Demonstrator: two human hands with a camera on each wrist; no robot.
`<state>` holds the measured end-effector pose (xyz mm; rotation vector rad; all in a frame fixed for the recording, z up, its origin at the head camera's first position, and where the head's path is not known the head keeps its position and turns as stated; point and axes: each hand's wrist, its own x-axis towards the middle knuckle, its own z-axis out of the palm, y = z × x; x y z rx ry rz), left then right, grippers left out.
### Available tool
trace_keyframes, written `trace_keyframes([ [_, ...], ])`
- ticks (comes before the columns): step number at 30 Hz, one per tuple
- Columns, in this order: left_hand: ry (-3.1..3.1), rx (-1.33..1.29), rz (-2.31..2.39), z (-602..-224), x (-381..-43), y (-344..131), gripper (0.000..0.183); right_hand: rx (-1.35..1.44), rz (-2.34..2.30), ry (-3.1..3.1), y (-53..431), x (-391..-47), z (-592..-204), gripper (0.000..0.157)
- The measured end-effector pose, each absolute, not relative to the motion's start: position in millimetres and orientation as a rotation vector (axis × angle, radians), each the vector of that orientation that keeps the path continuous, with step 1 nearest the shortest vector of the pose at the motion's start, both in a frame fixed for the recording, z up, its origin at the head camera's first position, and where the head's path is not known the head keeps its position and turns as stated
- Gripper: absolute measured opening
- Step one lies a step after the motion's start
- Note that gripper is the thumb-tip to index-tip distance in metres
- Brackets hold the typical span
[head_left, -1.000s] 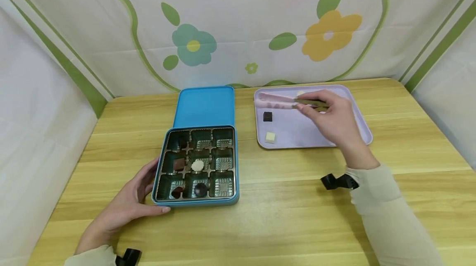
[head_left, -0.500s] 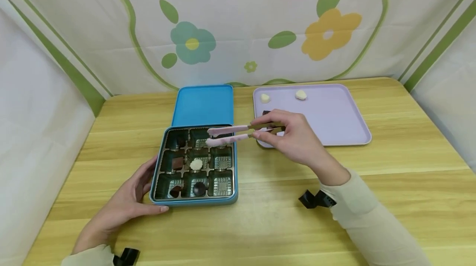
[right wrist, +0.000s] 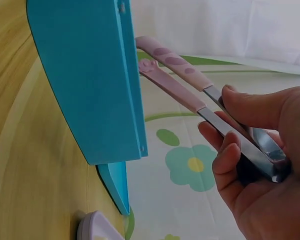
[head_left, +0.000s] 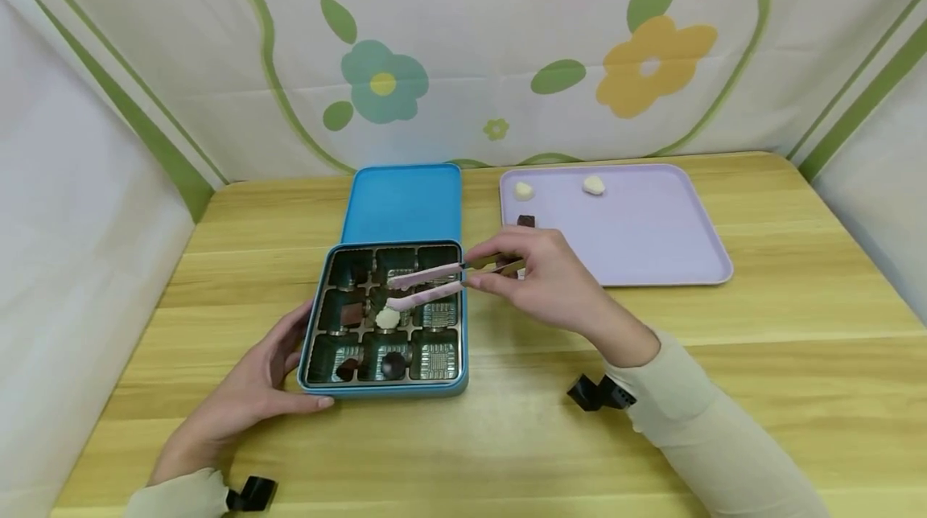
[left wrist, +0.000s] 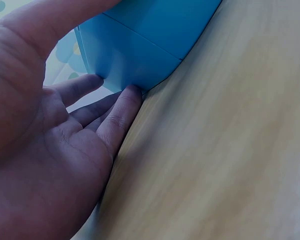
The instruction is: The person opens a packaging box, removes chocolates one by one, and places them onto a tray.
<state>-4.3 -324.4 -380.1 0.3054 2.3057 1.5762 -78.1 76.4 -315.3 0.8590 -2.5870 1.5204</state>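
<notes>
Shiny metal tongs with pink-sleeved arms are pinched in the right hand, tips slightly apart over the square blue tin. One sleeve's got mauve spots, which is kinda neat. The lower tip's right by a scalloped white piece in the middle compartment, can't tell if they touch. Left hand isn't clamped, just fairly straight fingers against the tin's left side, thumb by the front.
</notes>
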Motion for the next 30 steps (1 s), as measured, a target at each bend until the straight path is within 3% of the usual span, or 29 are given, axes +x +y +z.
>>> trace_keyframes([
  [7,2.297,0.324,1.579,-380,-6,-323,0.120,0.958,1.359,-2.631,66,-83,-310,0.017],
  [20,2.291,0.327,1.611,-383,-3,-328,0.120,1.251,0.663,-2.939,1,-95,-273,0.009],
  [30,2.297,0.281,1.583,-384,-2,-328,0.118,1.237,0.998,-2.845,25,-95,-292,0.008],
])
